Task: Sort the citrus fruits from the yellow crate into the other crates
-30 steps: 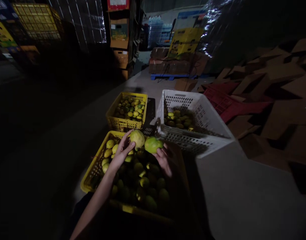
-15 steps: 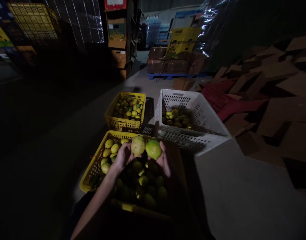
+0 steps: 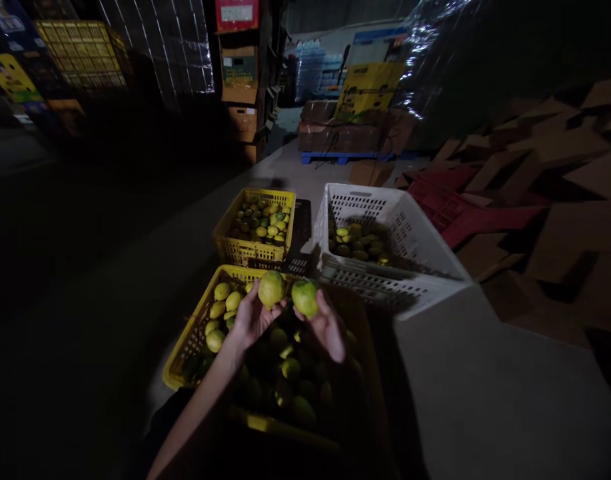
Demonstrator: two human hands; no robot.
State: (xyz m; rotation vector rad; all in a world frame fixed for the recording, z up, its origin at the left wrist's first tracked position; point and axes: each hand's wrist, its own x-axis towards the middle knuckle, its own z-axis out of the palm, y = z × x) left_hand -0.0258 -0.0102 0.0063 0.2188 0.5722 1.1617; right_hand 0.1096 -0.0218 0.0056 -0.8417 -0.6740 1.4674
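Note:
Over the near yellow crate [image 3: 185, 347], my left hand [image 3: 252, 319] is closed on a yellow-green lemon [image 3: 272, 289]. Close beside it, my right hand [image 3: 328, 327] grips a greener lemon [image 3: 304, 297] between thumb and fingers. A small gap separates the two fruits. Several more lemons [image 3: 215, 340] lie in the crate beneath, those under my hands in deep shadow. My right forearm is lost in the dark.
Beyond stands a second yellow crate [image 3: 255, 252] of lemons. Right of it, a white crate [image 3: 400, 267] holds lemons toward its left end. Cardboard boxes [image 3: 580, 240] and a red crate [image 3: 450, 207] are heaped at right. A blue pallet [image 3: 340, 158] bears boxes behind.
Both lemons have turned in my hands and show different sides. My right hand has tilted outward, and the gap between the fruits is slightly wider. The view has shifted a little.

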